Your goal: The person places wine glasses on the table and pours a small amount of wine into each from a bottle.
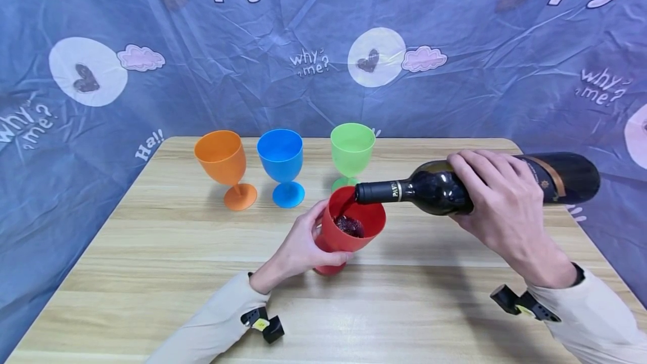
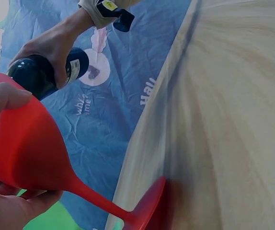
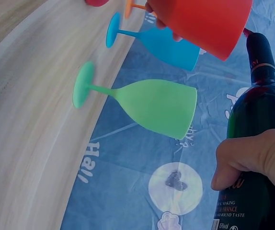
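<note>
My left hand grips the bowl of a red goblet, thumb on the near side and fingers round the far side. Dark red liquid lies in the bowl. Around the body of a dark wine bottle, my right hand holds it nearly level above the table. The bottle's mouth is over the goblet's rim, and a thin dark red stream runs from it into the bowl. In the left wrist view the goblet's foot is at the tabletop; whether it touches is unclear.
Behind the red goblet, an orange goblet, a blue goblet and a green goblet stand upright in a row on the wooden table. A printed blue cloth hangs past the table's back edge.
</note>
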{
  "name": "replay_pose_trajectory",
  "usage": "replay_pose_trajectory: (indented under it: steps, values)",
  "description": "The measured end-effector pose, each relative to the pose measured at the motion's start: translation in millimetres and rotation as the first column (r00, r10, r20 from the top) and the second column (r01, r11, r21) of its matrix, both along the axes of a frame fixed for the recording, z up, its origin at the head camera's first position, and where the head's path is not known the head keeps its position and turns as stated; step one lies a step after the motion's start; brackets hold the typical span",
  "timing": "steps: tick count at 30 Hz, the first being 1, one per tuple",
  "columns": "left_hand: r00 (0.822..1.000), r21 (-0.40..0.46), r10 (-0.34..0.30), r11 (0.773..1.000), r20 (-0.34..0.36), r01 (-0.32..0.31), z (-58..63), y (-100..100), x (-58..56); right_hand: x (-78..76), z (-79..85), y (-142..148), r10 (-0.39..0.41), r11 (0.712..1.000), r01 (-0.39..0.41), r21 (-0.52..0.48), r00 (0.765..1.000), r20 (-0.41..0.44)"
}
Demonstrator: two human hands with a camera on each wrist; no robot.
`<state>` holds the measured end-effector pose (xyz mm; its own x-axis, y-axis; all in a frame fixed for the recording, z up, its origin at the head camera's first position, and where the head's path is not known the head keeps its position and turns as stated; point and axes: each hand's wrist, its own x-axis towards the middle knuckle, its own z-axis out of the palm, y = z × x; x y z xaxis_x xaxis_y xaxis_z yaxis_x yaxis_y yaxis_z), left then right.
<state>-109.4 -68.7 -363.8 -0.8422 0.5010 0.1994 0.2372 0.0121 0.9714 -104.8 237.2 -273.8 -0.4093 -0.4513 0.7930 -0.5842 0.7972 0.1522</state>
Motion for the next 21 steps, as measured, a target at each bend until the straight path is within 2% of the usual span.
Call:
replay_pose_trajectory:
  steps: [6,14,18,21]
  values:
    - [0.998,0.054,-0.038,0.998,0.054,0.035,-6.8,3,3.1,0.7,-0.9,-1,-0.002,1.0,0.002,0.009,0.999,0.04]
    - [0.993,0.172,-0.118,0.978,0.008,0.115,-14.9,12,6.6,6.3,-4.1,-5,-0.004,0.999,0.011,-0.04,0.987,0.162]
    - [0.992,0.187,-0.13,0.974,0.008,0.126,-16.2,15,9.2,9.7,-6.2,-9,-0.001,0.994,0.028,-0.106,0.97,0.244]
    - [0.99,0.204,-0.14,0.969,0.008,0.135,-16.1,17,10.5,11.9,-6.6,-11,-0.002,0.987,0.053,-0.151,0.948,0.318]
